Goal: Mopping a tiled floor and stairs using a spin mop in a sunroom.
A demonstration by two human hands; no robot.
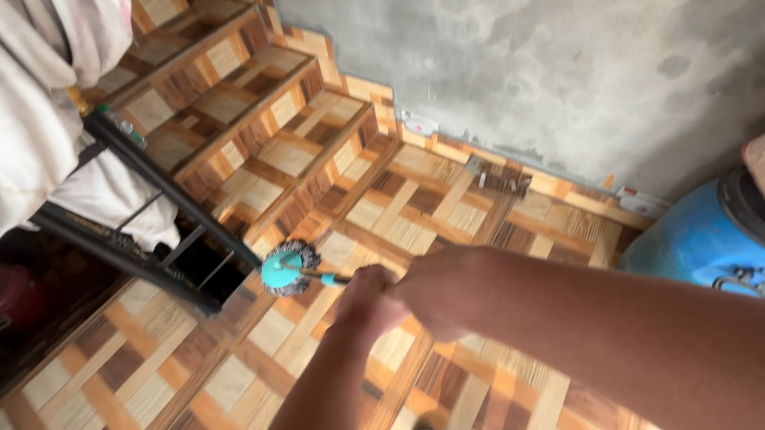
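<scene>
A round mop with a teal plastic middle and a fuzzy grey ring sits on the floor, at about 9 o'clock from the hands. Its thin teal handle runs from the mop head toward 3 o'clock, into the left hand and right hand, both closed tight around it. The floor has shiny wood-look squares, with matching stairs at 11 o'clock, a rough grey concrete wall at 12 o'clock and a smooth blue barrel at 3 o'clock.
</scene>
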